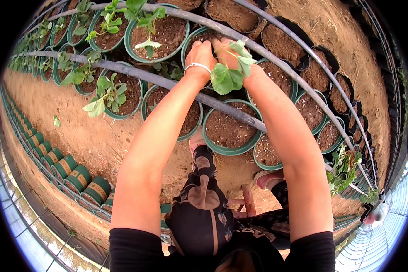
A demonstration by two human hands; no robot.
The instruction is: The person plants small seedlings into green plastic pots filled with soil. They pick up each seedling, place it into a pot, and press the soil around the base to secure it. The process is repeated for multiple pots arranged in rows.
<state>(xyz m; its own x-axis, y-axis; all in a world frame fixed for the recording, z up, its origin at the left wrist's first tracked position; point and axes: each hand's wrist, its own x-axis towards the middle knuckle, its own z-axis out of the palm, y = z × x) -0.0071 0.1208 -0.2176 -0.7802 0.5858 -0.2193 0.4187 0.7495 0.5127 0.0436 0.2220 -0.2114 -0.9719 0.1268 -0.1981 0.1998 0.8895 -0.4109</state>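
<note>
My left hand [201, 57], with a bracelet at its wrist, reaches into a green-rimmed plastic pot [184, 51] of brown soil. Close beside it, my right hand [226, 54] is in the same pot, fingers down at the soil. A leafy plant, likely a strawberry seedling [227, 79], hangs its leaves over my right hand and wrist. My fingertips and the seedling's base are hidden, so what they grip does not show. Just nearer to me stand soil-filled green pots [231, 131] without visible plants. Left of my hands, another pot [159, 37] holds a similar seedling [149, 44].
Grey pipes [149, 77] run across the pots, one passing under my forearms. Black pots of soil [282, 44] stand beyond. Stacked green pots [78, 178] line the left. A bunch of loose plants [343, 170] lies at right. A red stool [248, 200] is below me; another person [372, 217] is far right.
</note>
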